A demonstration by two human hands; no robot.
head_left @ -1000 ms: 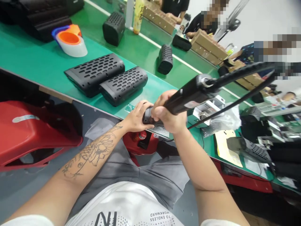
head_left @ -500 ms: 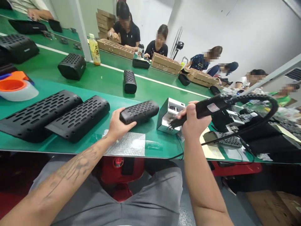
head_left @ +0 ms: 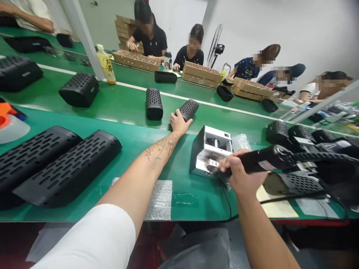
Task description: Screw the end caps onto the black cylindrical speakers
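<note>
My left hand [head_left: 179, 122] reaches far forward and grips the near end of a black perforated speaker housing [head_left: 189, 109] on the green conveyor belt. My right hand [head_left: 242, 172] is wrapped round a black electric screwdriver [head_left: 262, 158] with a thick cable. The screwdriver's tip points at the open front of a silver-and-black screw feeder box [head_left: 211, 149]; whether it touches a screw cannot be made out. Two larger perforated housings lie at the left, the closer one [head_left: 73, 168] near my left forearm. A bubble-wrap sheet [head_left: 159, 200] is taped to the green bench mat.
Another small speaker housing [head_left: 154, 104] stands on the belt, with a wider one [head_left: 79, 89] to its left. A yellow drink bottle [head_left: 106, 65] is beside a white post [head_left: 86, 41]. Co-workers sit across the belt behind cardboard trays [head_left: 137, 60]. Parts and cables crowd the right side.
My left hand has carried the small housing forward from the bench mat onto the belt. My right hand stays at the screw feeder with the screwdriver. The view has shifted.
</note>
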